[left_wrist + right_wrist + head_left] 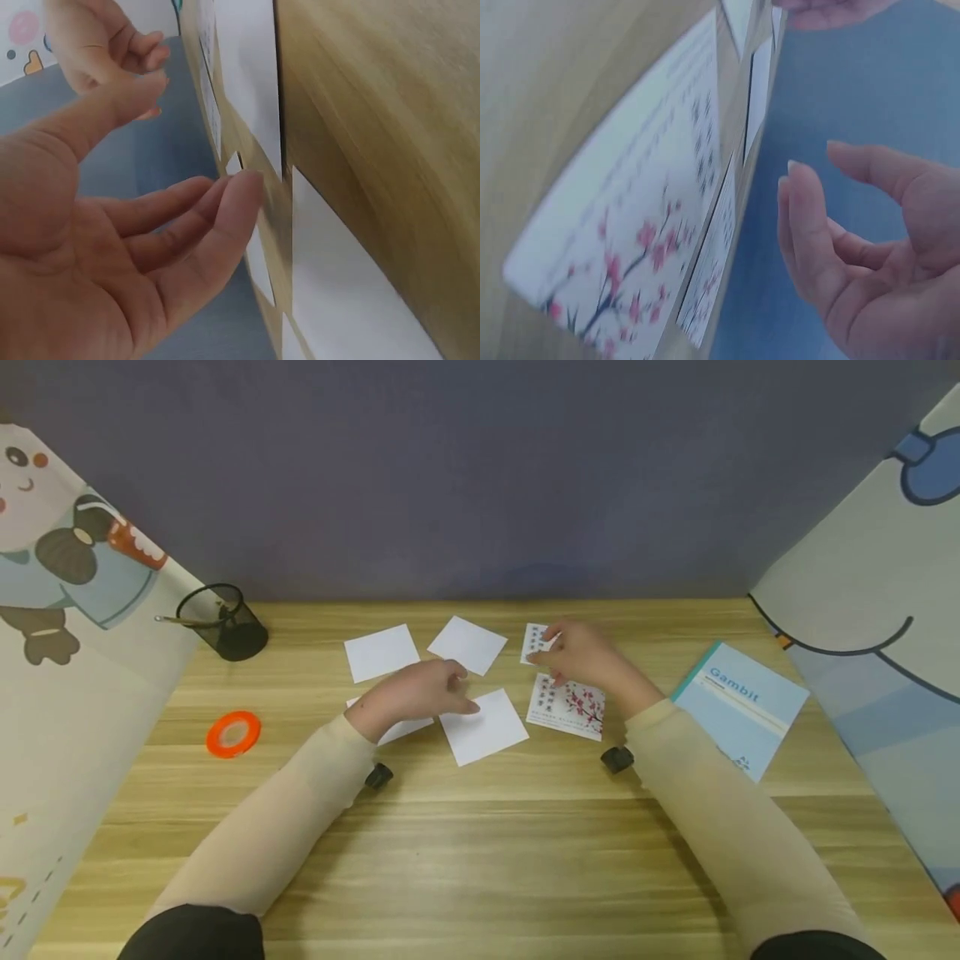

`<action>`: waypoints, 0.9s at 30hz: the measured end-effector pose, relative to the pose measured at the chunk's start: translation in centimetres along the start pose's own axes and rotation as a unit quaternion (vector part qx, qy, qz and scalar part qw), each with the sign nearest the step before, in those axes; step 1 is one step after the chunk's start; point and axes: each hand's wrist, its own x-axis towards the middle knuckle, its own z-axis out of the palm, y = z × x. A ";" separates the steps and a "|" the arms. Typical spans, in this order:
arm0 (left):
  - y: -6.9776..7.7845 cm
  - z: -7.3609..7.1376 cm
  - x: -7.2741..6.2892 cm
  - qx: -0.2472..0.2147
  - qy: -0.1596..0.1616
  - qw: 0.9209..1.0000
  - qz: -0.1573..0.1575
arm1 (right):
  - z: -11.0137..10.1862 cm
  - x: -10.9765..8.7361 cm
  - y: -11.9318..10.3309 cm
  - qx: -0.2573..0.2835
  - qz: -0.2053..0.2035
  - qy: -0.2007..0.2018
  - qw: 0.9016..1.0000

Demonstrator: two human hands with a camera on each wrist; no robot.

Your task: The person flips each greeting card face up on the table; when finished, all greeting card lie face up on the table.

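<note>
- Front blossom card is lying face up on the bench, showing characters and a pink branch.
- Back blossom card is lying just beyond it, apart, partly covered by the right hand in the head view.
- Right hand is hovering over this pair, fingers loosely bent, a clear gap to the thumb; holding nothing.
- Left hand is reaching over the blank cards, fingers softly bent, thumb apart; also holding nothing. Cannot tell whether a fingertip is touching paper.
- Blanks are lying in two rows: back-left white card, back-middle white card, front-left white card partly under the hand, front-middle white card nearest the thumb.
- Handling, my judgement: thin flat cards are probably asking for a light fingertip at one edge, then an edge pinch; pressing hard is risking creases or nudging neighbours.
- Notebook is resting right of the cards, beside the right sleeve.
- Orange tape roll is lying flat, well left.
- Mesh pen cup is standing back left; a pencil is poking out past its rim. Other dark contents are too small to identify.
</note>
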 end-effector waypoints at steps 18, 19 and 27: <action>1.3 2.1 -1.7 0.131 0.001 0.991 0.012 | 4.8 -1.0 -2.9 -0.063 -0.050 -0.101 0.992; 1.3 2.1 -1.7 0.134 0.002 0.991 0.012 | 4.9 -1.0 -3.0 -0.071 -0.057 -0.098 0.991; 1.4 2.4 -1.7 0.148 0.003 0.989 0.019 | 5.6 -1.2 -3.1 -0.130 -0.074 -0.081 0.985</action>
